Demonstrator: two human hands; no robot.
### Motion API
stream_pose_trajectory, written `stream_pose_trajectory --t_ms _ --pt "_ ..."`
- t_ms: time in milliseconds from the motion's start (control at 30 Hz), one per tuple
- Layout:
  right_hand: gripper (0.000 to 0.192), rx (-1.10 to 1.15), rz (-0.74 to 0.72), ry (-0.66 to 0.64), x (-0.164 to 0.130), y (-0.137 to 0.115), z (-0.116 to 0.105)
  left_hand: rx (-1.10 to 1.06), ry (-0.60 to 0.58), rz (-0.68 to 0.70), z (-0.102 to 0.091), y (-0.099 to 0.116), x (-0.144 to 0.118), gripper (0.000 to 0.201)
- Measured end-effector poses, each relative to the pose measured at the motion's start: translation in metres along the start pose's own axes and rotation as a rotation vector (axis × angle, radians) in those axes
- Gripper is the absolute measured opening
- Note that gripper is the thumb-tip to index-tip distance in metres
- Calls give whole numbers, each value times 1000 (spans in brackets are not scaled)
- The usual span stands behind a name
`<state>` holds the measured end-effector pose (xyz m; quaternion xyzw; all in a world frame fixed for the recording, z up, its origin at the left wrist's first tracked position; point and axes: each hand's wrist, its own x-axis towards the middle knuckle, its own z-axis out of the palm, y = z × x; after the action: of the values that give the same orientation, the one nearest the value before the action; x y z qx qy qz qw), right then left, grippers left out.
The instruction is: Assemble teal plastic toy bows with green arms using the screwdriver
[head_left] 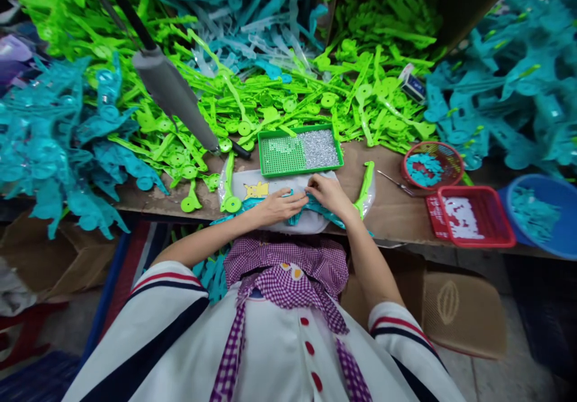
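The brown worktop is heaped with green plastic parts behind a green tray. Before the tray, a teal plastic part is laid across a pale mat. The fingers of the left hand are stretched over it, those of the right hand bent; whether it is clamped by either cannot be told.

Bare left hand and bare right hand nearly meet in front of the waist.
The left hand lies back upward, fingers slightly bent and pointing rightward; the right hand arches opposite, fingers curled down, their grip unclear. The bare left forearm slants inward at a low angle, the bare right forearm more steeply; both elbows are bent.
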<state>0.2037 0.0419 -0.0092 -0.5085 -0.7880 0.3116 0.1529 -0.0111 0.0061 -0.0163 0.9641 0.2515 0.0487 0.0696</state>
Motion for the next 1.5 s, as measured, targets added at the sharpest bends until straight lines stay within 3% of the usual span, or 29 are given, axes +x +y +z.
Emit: stream_pose_trajectory --t_ms 133,333,433,533,667,733,867,1033,1233,1400,1500 --pt "7 105 -58 -103 27 2 -2 -62 -39 82 -9 -3 10 27" --pt "23 240 -44 -72 28 2 3 -104 -113 25 -18 -2 26 28" --pt "32 309 3 15 17 2 2 -78 -143 4 -21 5 32 30" --pt "34 352 88 211 0 1 3 -68 -180 -66 -23 6 37 26" --pt "34 367 179 432 -34 -3 19 -257 -217 -234 -24 -9 43 18" --pt "36 314 187 439 -52 -10 36 -387 -242 -309 -22 -19 45 12" --pt "39 78 75 285 -71 -36 69 -582 -270 -431 -17 -32 47 7" --pt "39 -67 35 211 -60 -54 81 -689 -200 -527 -14 -32 45 6" --pt "37 -25 51 473 -61 -21 64 -886 -82 -574 -4 -29 27 8" --pt "31 -87 139 471 -63 -6 47 -594 263 -465 16 -3 2 7" --pt "30 -96 130 398 -49 -7 38 -411 328 -448 29 25 -3 13"
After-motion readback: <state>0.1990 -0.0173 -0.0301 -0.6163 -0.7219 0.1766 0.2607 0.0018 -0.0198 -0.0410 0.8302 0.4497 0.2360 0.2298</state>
